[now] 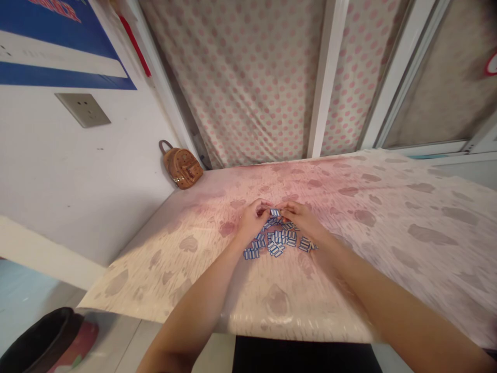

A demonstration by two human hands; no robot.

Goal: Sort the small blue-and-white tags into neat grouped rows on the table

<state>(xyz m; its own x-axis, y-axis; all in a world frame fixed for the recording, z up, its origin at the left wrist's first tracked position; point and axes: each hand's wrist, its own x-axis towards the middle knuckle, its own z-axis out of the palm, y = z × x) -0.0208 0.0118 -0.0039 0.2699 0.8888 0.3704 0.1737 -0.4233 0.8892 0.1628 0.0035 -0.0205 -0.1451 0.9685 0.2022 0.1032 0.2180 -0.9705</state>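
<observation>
Between my two hands, a small card with blue and white stripes (275, 213) is held up off the table. The fingers of my left hand (256, 216) are pinched on its left side. My right hand (297, 215) pinches the right side, its fingertips partly hidden. Just below and nearer to me lies a loose spread of similar blue-and-white striped pieces (277, 242), several of them overlapping. A few more pieces sit under my right wrist, partly covered by it.
The table (349, 248) has a glossy cover with a leaf-like pattern. A small brown backpack (183, 167) stands at its far left corner against the wall. A polka-dot curtain (252, 88) hangs behind. On the floor at lower left is a dark-rimmed bin (73, 342).
</observation>
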